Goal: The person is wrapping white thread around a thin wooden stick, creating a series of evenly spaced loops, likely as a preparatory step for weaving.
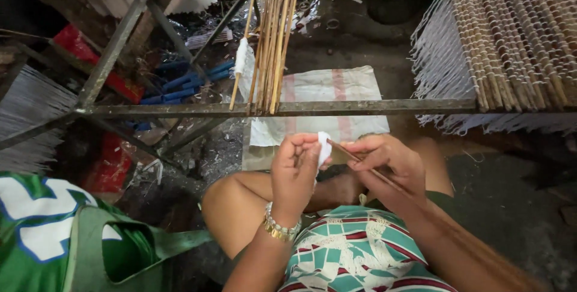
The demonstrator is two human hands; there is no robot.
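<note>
One metal frame of grey bars crosses the view, with one woven stick mat draped over its right end. One white sack lies on the floor beneath. About eight loose sticks lean across the front bar, one wrapped in white. Close together over the knees, the left hand pinches one small white strip while the right hand grips one thin stick, its tip touching the strip.
</note>
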